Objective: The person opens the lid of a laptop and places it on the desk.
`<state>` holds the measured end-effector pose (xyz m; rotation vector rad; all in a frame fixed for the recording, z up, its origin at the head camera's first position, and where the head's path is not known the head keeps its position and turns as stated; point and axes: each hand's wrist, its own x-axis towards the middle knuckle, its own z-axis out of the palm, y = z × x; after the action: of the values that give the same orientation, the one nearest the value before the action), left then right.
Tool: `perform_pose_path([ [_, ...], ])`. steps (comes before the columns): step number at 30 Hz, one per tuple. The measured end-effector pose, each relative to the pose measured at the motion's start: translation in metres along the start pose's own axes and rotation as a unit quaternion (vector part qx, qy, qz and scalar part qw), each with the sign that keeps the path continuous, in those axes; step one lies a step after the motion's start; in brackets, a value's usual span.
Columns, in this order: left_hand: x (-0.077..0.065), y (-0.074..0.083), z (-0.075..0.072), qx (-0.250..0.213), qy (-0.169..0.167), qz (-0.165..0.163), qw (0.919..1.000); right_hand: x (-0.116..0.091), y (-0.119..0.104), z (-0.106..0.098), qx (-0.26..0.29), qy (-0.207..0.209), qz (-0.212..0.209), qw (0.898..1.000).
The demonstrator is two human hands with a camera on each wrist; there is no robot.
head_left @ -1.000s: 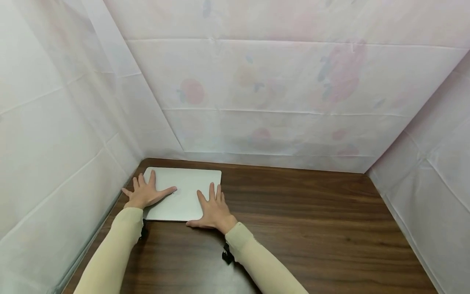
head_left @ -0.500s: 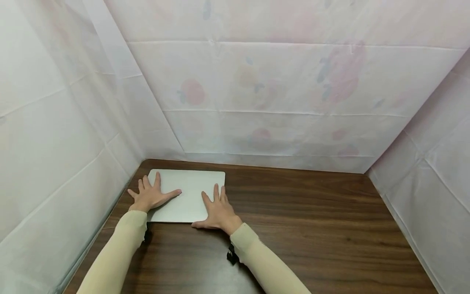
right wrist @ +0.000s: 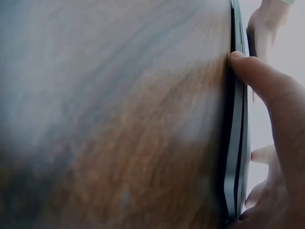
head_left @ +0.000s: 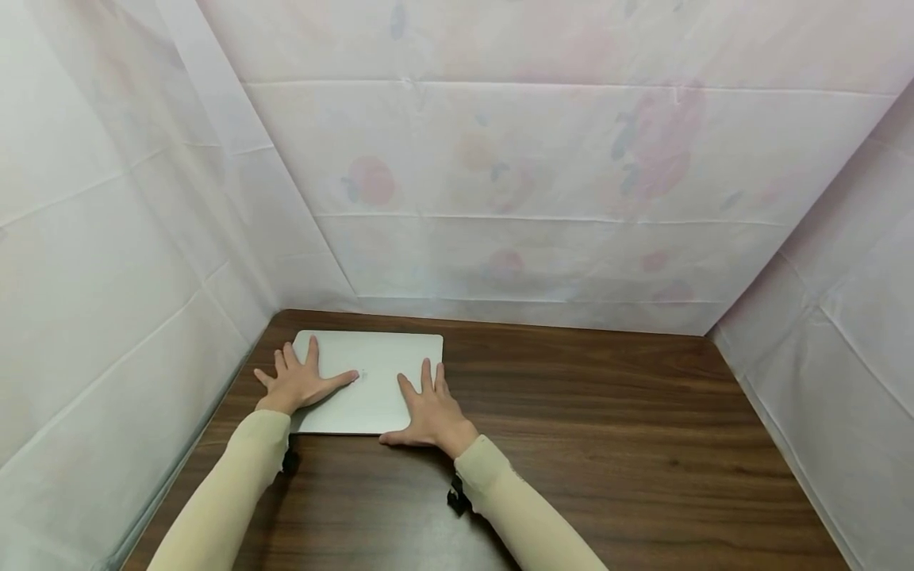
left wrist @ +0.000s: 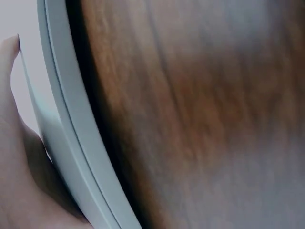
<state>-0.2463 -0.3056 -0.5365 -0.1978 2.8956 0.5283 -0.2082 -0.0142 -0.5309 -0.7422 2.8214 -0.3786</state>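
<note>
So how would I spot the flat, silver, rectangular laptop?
Find the dark brown wood-grain table, then its far left corner. Near there, partly under a bare left hand and bare right hand, lies the laptop: smooth, pale and straight-edged against dark wood.

from here the laptop [head_left: 378,357] looks like smooth metal, satin rather than shiny. the table [head_left: 607,412] shows wood grain under a soft gloss. the drapes [head_left: 443,254] are thin, creased cloth, the sleeves [head_left: 531,511] matt fabric.
</note>
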Motion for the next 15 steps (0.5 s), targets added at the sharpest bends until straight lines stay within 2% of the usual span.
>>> perform_pose_path([
  [8, -0.003, 0.008, 0.003, 0.002, -0.009, 0.001, 1.0, -0.007, 0.006, 0.0, 0.007, 0.0, 0.006, 1.0],
  [15, -0.006, 0.016, 0.005, 0.004, -0.003, 0.006, 1.0, -0.015, 0.011, -0.002, 0.015, 0.006, 0.002, 1.0],
])
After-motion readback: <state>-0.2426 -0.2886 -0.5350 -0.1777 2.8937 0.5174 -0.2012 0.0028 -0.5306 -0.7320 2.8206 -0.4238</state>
